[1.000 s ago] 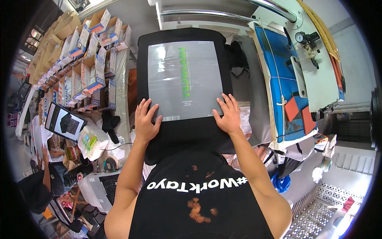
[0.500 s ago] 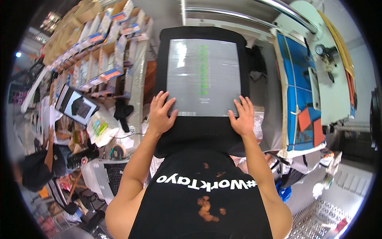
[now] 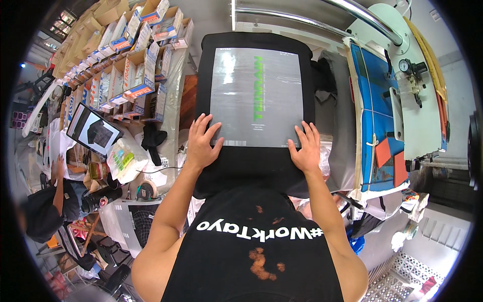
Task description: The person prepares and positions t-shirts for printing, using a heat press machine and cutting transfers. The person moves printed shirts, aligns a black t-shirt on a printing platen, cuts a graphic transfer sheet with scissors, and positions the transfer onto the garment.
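Note:
A black garment [image 3: 251, 171] lies spread on a board in front of me, with a grey rectangular sheet [image 3: 236, 95] on top, printed in green lettering down its middle. My left hand [image 3: 204, 143] rests with fingers spread on the sheet's lower left edge and the black fabric beside it. At the lower right corner of that sheet, my right hand [image 3: 305, 146] lies with fingers apart, touching the sheet and the fabric. Neither hand grips anything.
Rows of cardboard boxes [image 3: 126, 75] and a screen showing a dark garment [image 3: 95, 131] stand left. Another person [image 3: 45, 211] is at far left. A blue pad with red blocks [image 3: 372, 90] and a pressure gauge on a white plate [image 3: 405, 65] are right. Metal rails [image 3: 276, 15] cross above.
The whole view has shifted, so the board and surroundings appear further right than a second ago. My hands stay at the sheet's lower corners, fingers still spread.

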### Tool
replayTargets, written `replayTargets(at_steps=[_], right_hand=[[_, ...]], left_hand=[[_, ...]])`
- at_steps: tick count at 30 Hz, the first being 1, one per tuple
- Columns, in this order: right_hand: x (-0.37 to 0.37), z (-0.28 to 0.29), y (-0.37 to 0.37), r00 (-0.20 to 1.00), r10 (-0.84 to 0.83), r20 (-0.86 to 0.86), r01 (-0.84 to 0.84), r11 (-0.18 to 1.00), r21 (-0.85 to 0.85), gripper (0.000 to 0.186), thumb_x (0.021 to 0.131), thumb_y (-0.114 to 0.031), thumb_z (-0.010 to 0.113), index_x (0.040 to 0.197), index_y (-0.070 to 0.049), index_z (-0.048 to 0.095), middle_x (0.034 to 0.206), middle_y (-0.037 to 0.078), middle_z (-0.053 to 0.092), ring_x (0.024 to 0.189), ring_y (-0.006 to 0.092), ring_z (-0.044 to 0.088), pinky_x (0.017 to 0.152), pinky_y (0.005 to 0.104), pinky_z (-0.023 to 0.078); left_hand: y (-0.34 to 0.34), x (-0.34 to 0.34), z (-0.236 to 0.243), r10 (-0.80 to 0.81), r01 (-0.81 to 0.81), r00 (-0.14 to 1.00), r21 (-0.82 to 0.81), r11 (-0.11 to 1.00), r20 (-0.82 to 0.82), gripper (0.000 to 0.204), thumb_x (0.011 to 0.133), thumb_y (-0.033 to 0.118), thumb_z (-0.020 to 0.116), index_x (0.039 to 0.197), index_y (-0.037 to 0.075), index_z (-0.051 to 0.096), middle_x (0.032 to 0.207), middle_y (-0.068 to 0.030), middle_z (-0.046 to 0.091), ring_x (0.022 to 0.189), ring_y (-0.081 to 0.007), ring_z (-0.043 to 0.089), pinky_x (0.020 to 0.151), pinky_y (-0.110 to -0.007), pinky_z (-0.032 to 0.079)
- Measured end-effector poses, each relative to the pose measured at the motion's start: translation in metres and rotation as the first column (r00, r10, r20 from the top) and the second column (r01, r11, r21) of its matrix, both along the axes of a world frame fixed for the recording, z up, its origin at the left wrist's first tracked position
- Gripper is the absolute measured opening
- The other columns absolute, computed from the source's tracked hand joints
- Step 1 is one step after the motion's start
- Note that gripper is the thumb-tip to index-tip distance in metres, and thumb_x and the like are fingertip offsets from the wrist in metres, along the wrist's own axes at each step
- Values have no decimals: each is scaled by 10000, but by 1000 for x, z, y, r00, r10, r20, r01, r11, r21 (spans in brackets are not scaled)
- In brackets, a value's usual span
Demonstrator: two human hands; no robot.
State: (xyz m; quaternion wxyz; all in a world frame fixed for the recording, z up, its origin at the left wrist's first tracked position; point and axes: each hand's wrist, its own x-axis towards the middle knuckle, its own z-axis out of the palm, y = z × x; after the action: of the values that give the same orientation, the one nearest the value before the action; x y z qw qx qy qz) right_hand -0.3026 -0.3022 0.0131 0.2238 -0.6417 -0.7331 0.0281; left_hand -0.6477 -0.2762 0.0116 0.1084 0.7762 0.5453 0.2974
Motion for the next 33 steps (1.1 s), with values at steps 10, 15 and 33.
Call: replayTargets(at_steps=[10,15,33], right_hand=[[2,-6,1,1000,8,-2,-8,1000,1,450,834,-289,691,1239,-106,624,1420,91,486,1367,352,365,1086,501,353],[2,-9,3,1000,1,-10,-1,1000,1,452,825,-301,700,1227,-107,627,1427,78,476,1374,349,353,1093,501,345],[99,-74,4,-172,-767,-618,-286,640,-714,420,1016,-418,490,1181,-52,613,1078,99,640,944,221,602,866,409,490]], left_hand=[[-1,1,-1,-9,9,1000,9,1000,-10,429,775,193,714,1188,99,644,1372,-153,504,1331,-379,409,1087,-535,323],[1,2,-4,-5,5,1000,22,1000,-10,426,766,186,714,1178,102,646,1366,-148,506,1328,-375,412,1088,-525,323],[43,-126,-135,598,942,-65,-150,301,799,531,1043,455,385,1333,33,528,1215,-99,636,1054,-161,615,900,-329,497]])
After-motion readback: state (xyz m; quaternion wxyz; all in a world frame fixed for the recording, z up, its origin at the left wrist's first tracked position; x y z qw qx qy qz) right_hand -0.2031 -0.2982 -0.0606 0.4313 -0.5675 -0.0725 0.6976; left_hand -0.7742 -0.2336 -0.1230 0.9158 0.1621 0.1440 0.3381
